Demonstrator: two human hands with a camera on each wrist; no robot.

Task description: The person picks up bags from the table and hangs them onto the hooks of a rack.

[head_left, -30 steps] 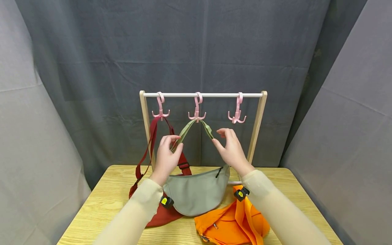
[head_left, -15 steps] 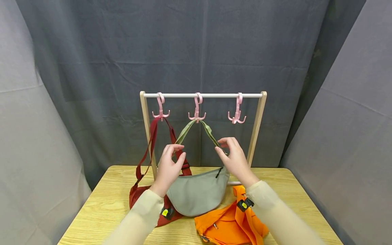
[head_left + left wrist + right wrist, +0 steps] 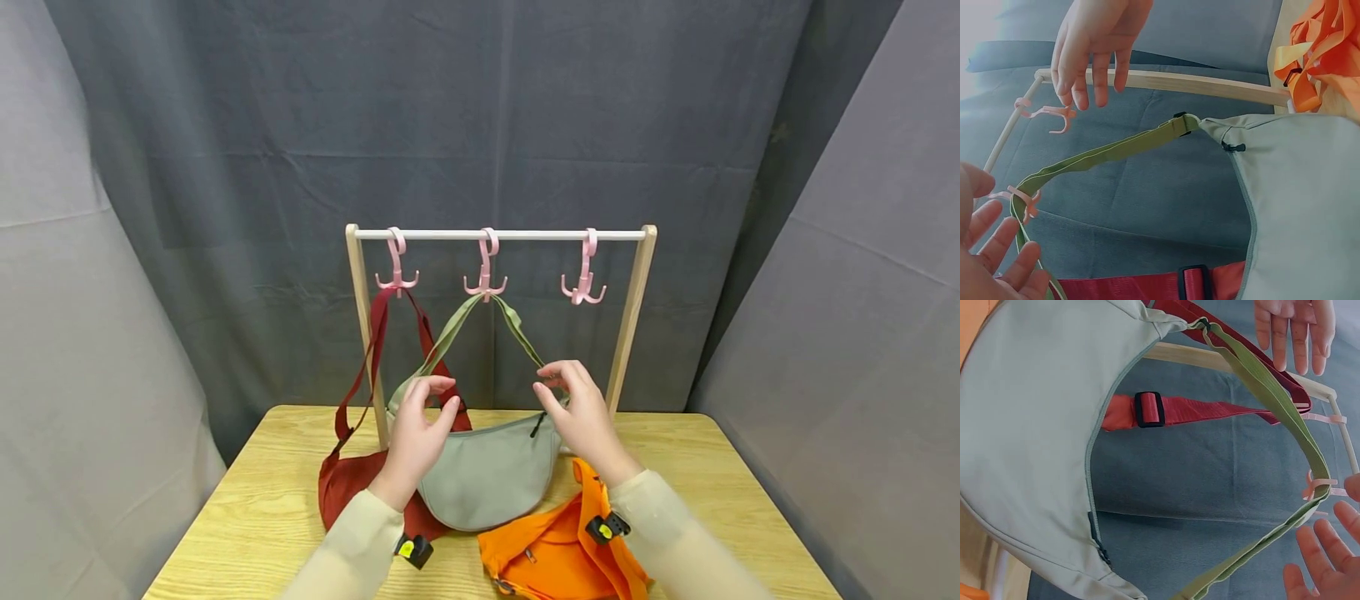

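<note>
A grey-green waist bag (image 3: 491,479) hangs by its green strap (image 3: 450,333) from the middle pink hook (image 3: 485,275); whether its bottom touches the table is unclear. My left hand (image 3: 417,437) is in front of the bag's left end, fingers loosely bent and holding nothing. Near the strap's right side, my right hand (image 3: 583,417) also holds nothing. In the left wrist view the fingers (image 3: 1013,250) are spread beside the strap. The right wrist view shows the right-hand fingers (image 3: 1322,550) apart from the strap.
A red bag (image 3: 348,483) hangs from the left hook (image 3: 396,267), partly behind the grey-green one. An orange bag (image 3: 555,550) lies on the wooden table (image 3: 247,500), front right. The right hook (image 3: 584,275) bears nothing. The rack has wooden posts (image 3: 630,325) and a white bar (image 3: 540,236).
Both hands have moved down and toward me, away from the green strap they were touching. The strap stays on the middle hook.
</note>
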